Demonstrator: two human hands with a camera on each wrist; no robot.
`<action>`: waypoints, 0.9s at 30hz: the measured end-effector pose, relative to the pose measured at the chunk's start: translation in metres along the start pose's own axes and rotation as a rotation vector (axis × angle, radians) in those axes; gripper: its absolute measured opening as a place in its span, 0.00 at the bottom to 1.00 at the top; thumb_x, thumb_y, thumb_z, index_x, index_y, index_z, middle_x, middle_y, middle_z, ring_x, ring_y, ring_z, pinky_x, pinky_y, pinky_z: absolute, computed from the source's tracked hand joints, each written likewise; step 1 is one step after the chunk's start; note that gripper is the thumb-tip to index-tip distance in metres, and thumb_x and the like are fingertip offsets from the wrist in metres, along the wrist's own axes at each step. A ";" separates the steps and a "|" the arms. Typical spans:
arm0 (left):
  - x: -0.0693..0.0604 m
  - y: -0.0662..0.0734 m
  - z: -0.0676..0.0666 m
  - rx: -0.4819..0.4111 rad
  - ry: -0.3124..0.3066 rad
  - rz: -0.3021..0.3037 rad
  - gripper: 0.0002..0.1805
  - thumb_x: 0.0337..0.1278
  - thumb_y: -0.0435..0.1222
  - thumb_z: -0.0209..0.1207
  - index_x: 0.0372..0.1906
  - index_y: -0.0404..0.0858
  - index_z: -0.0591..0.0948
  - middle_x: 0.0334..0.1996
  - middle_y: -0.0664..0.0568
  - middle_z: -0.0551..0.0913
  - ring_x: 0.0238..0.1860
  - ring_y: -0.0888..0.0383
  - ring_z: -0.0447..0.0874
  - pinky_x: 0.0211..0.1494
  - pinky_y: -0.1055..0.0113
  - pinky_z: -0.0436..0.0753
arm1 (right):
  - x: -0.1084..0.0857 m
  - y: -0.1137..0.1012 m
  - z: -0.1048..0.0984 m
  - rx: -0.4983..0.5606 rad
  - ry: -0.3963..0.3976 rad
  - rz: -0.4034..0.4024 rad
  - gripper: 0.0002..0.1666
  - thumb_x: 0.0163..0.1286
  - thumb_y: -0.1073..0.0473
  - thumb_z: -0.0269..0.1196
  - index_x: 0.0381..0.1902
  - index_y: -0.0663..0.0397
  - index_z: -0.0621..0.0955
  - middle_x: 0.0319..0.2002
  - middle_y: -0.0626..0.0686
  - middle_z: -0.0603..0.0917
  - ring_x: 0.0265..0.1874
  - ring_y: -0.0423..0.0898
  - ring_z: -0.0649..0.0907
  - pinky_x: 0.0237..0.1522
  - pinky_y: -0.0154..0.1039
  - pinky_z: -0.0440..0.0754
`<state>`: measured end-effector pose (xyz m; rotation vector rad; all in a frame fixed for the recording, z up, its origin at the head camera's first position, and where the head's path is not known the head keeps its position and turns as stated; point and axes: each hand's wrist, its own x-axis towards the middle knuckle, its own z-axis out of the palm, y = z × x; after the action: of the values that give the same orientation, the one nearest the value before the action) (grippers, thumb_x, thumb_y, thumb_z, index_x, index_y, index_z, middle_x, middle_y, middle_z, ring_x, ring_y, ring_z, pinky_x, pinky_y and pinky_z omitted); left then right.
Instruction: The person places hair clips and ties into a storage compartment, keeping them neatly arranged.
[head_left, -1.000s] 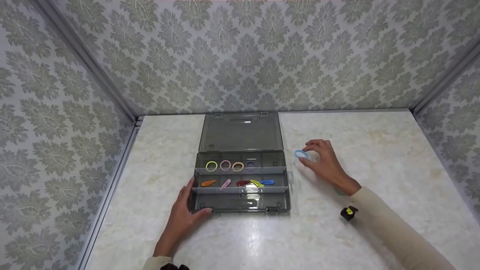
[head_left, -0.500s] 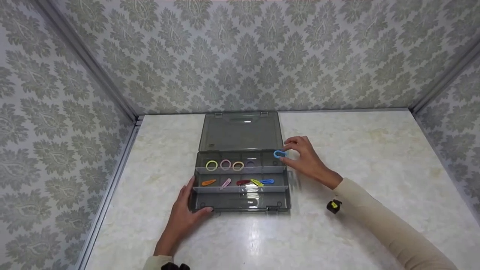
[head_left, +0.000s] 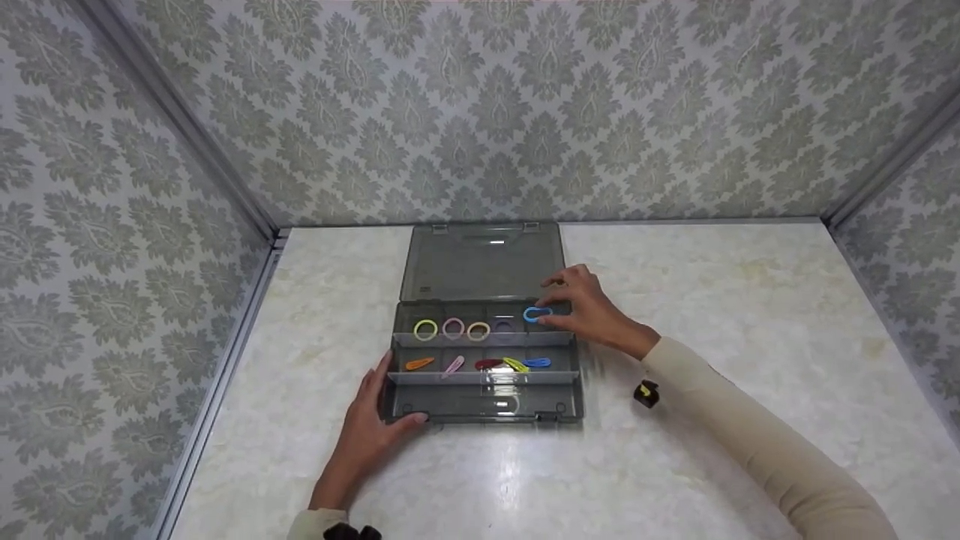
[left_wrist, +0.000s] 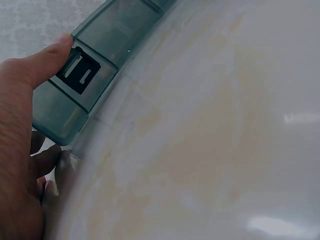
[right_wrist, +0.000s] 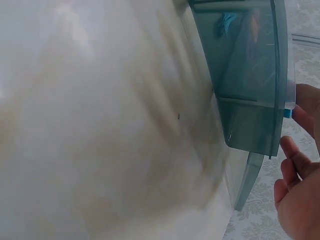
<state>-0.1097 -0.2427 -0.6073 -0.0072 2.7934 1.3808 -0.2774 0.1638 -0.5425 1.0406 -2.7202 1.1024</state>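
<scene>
A blue hair tie (head_left: 531, 315) is pinched between the thumb and a finger of my right hand (head_left: 598, 313), over the right end of the back compartment of a grey see-through storage box (head_left: 480, 420). Gripping the box's front left corner is my left hand (head_left: 367, 420). In the left wrist view its thumb presses near the black latch (left_wrist: 79, 71). The back compartment holds a yellow hair tie (head_left: 417, 335), a pink one, a peach one and a faint dark purple one. Several snap hair clips, including an orange clip (head_left: 419, 364) and a blue clip (head_left: 537, 363), lie in the middle compartment.
The box lid (head_left: 484, 262) lies folded back toward the wall. Clear dividers (head_left: 450, 379) separate the compartments. Patterned walls (head_left: 495, 112) stand behind and at both sides of the marbled table (head_left: 712, 285).
My right hand has carried the blue hair tie leftward from beside the box to over the back compartment's right end. The left hand stays at the box's corner.
</scene>
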 end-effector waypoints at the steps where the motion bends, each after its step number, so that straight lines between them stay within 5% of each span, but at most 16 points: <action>1: 0.000 0.000 0.000 -0.002 -0.002 -0.005 0.65 0.57 0.61 0.79 0.92 0.54 0.53 0.88 0.38 0.56 0.88 0.32 0.46 0.85 0.31 0.56 | 0.002 0.001 0.000 -0.001 -0.019 -0.003 0.13 0.71 0.54 0.79 0.50 0.54 0.94 0.67 0.63 0.80 0.66 0.63 0.70 0.71 0.69 0.61; 17: 0.000 0.002 0.000 0.004 -0.007 -0.018 0.66 0.56 0.65 0.77 0.92 0.56 0.52 0.88 0.39 0.56 0.88 0.32 0.47 0.85 0.30 0.55 | 0.020 -0.001 0.004 -0.109 -0.179 0.002 0.15 0.69 0.53 0.82 0.49 0.53 0.95 0.72 0.65 0.78 0.68 0.66 0.69 0.69 0.72 0.61; 27: 0.000 -0.001 0.000 0.004 0.012 0.019 0.66 0.56 0.62 0.79 0.92 0.54 0.53 0.88 0.42 0.58 0.88 0.32 0.48 0.85 0.30 0.56 | 0.022 0.000 0.004 -0.083 -0.201 -0.006 0.18 0.68 0.54 0.82 0.53 0.51 0.94 0.74 0.65 0.76 0.71 0.66 0.67 0.69 0.70 0.60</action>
<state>-0.1092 -0.2428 -0.6079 0.0117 2.8133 1.3842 -0.2937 0.1482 -0.5398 1.2074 -2.8841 0.9213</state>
